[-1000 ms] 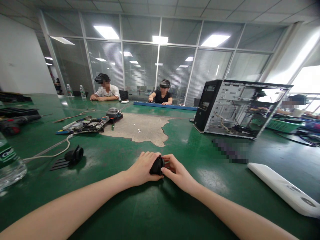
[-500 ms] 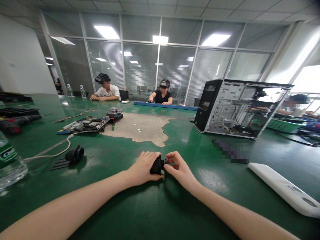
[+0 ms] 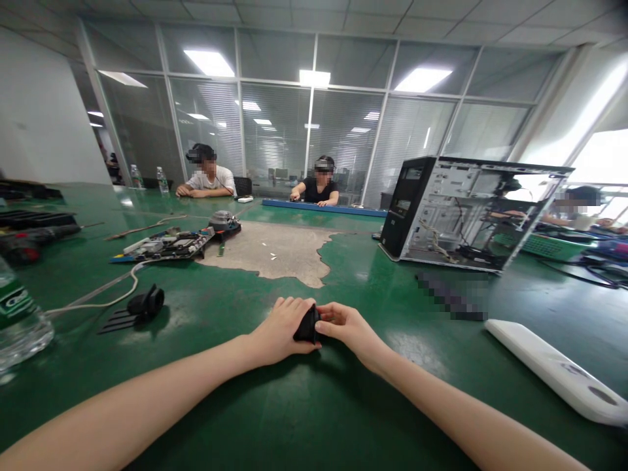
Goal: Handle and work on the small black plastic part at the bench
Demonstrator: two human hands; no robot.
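My left hand point(image 3: 280, 332) is wrapped round a small black plastic part point(image 3: 307, 327) with a flared rim, just above the green tabletop. Against its right side, the fingers of my right hand point(image 3: 346, 326) are pinched together, thumb in front. The fingers cover that end, so its shape there is hidden. Farther left on the table rests another black plastic piece point(image 3: 146, 305), with a round end and flat slats.
An opened computer case point(image 3: 417, 216) stands at the right, behind a white power-bank-like slab point(image 3: 554, 369). A circuit board point(image 3: 169, 247) with a cable lies left, near a water bottle point(image 3: 22, 320). Two people sit across the table; another is far right.
My right hand has moved slightly left against the black part, and its fingers have drawn together. The narrow stub seen between the hands is now covered. My left hand keeps its hold.
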